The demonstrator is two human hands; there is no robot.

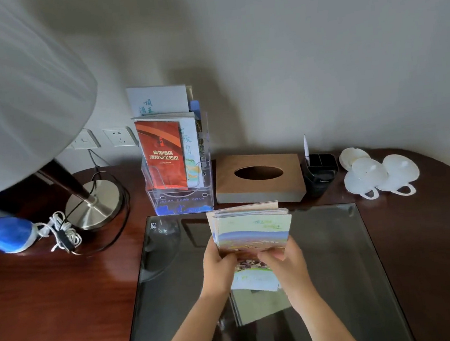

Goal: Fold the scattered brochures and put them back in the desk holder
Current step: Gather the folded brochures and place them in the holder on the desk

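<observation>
Above the glass desk pad (340,255), left hand (219,269) and right hand (285,264) raised, fingers clamped on a brochure stack (250,232).

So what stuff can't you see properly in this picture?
All from the head view:
- Lower part of the brochure stack: covered by the left hand and right hand.
- Brochures at the back of the desk holder: hidden behind the red brochure.
- Lamp: its shade runs off the left edge.
- Small print on the covers: too blurred to read.
- Inside the tissue box: too dark.
</observation>
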